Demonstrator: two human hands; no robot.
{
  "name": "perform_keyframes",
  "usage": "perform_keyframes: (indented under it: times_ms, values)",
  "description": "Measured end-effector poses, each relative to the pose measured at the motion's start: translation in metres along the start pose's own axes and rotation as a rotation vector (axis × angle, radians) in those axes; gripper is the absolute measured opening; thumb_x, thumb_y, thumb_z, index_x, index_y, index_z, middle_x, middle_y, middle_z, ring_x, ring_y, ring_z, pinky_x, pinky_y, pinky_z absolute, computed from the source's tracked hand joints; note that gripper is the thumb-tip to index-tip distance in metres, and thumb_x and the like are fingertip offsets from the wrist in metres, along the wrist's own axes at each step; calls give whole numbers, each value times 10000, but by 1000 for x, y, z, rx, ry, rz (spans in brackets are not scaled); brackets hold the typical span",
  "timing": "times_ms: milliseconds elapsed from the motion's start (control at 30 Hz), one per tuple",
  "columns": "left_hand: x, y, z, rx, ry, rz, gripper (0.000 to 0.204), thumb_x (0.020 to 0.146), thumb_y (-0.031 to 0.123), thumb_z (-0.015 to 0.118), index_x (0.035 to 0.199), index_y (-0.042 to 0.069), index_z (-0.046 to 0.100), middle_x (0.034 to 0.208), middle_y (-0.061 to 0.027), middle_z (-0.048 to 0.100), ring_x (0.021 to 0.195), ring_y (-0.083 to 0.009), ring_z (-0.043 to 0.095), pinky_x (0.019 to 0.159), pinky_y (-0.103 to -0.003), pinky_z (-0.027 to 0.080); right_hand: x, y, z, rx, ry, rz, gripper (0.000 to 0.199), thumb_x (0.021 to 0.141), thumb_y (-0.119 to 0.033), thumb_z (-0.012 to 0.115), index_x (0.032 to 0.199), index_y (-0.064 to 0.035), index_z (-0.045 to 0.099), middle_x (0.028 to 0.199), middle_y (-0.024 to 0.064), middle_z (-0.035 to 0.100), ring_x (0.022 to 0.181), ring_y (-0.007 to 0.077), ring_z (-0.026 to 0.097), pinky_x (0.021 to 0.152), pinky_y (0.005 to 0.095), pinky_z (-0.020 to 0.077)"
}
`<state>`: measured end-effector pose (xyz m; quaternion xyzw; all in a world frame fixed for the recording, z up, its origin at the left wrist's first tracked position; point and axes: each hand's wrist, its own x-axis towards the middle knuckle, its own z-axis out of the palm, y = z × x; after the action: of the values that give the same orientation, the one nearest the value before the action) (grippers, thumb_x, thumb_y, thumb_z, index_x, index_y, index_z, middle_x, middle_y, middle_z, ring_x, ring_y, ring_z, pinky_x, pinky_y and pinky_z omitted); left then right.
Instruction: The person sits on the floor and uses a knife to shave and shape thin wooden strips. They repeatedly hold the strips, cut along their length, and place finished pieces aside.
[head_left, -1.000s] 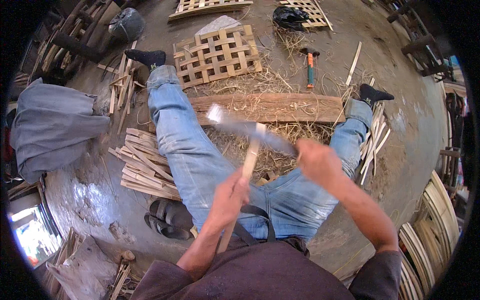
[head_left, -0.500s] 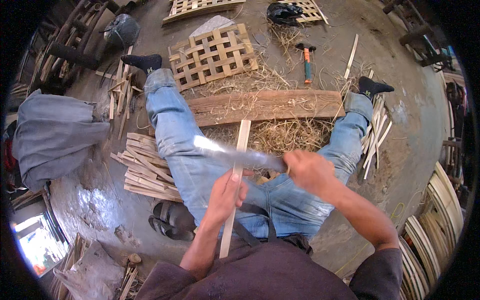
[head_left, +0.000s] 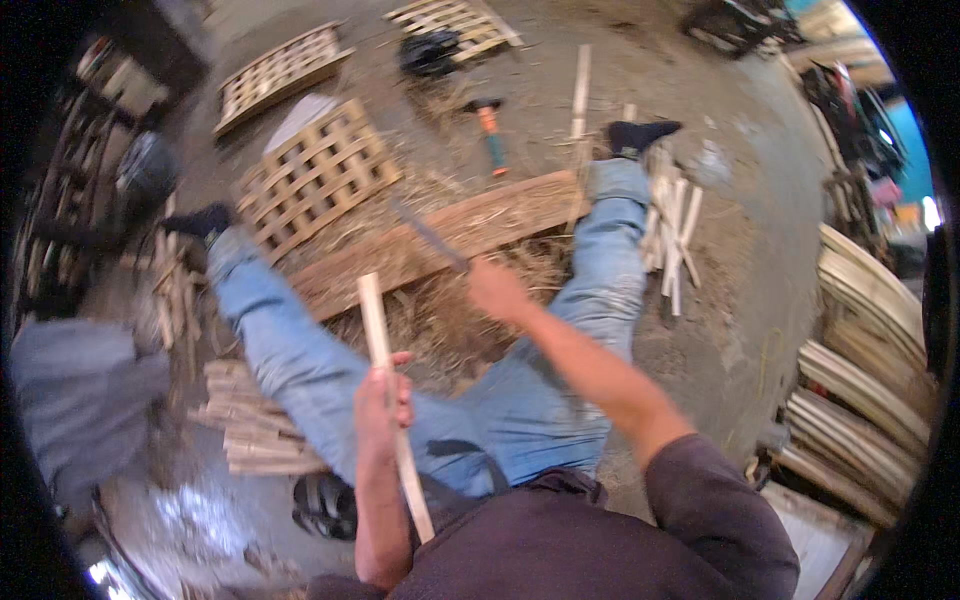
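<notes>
My left hand (head_left: 380, 405) is closed around a flat, pale strip of split bamboo or wood (head_left: 374, 318), held nearly upright over my lap. Out in front, my right hand (head_left: 497, 290) grips a knife (head_left: 432, 238) by its handle, which the fingers hide. The blade points forward and left, apart from the strip and over the wooden plank (head_left: 525, 203) that lies across between my lower legs. Curly shavings (head_left: 445, 325) are heaped on the near side of the plank.
Beyond the plank lie a woven slat panel (head_left: 320, 175) and a hammer (head_left: 490, 138). A stack of strips (head_left: 255, 420) sits by my left thigh, and loose strips (head_left: 672, 235) by my right leg. Bundles of curved slats (head_left: 850, 430) stand at the right.
The knife has moved forward, off the strip it was crossing, and my right arm is stretched further out. My left hand keeps hold of the strip. The whole view has turned.
</notes>
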<state>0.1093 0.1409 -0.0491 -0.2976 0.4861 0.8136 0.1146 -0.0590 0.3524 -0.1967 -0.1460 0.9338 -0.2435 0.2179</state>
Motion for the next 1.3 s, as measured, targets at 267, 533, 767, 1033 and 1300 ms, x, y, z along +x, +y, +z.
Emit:
perform_keyframes:
  times_ms: [267, 533, 767, 1033, 1300]
  values:
    - [72, 9, 16, 70, 231, 359, 327, 1014, 189, 387, 1312, 78, 462, 816, 2, 494, 572, -36, 444, 471, -167, 372, -103, -117, -8, 846, -260, 46, 331, 937, -264, 560, 1138, -2, 541, 1090, 177, 599, 1027, 286, 601, 849, 414, 496]
    - [95, -21, 57, 500, -221, 353, 422, 1019, 330, 429, 1339, 68, 512, 1094, -65, 613, 906, -127, 563, 802, -275, 452, -146, 9, -90, 1182, 776, 565, 193, 995, -179, 467, 1137, -63, 527, 747, 29, 580, 552, 103, 539, 468, 262, 469]
    - [145, -48, 27, 379, -258, 180, 359, 999, 260, 483, 1273, 41, 558, 1050, -51, 639, 864, -90, 554, 733, -235, 464, -155, 292, -176, -396, 756, 985, 360, 900, -260, 582, 1143, 5, 574, 946, 211, 662, 892, 356, 643, 836, 466, 486]
    - [134, -15, -19, 376, 4, 405, 316, 966, 266, 564, 1198, 54, 604, 1001, -50, 658, 927, -130, 600, 807, -290, 484, -57, 12, -15, 50, 8, 60, 409, 825, -249, 706, 1130, -31, 542, 1015, 167, 643, 938, 351, 633, 782, 440, 510]
    - [49, 7, -234, 443, 970, 671, 222, 946, 215, 572, 1055, 33, 637, 831, -54, 641, 746, -155, 620, 704, -296, 506, -57, -3, 31, -298, 5, 29, 481, 755, -225, 767, 1077, -89, 436, 1114, 159, 537, 1011, 380, 590, 763, 487, 513]
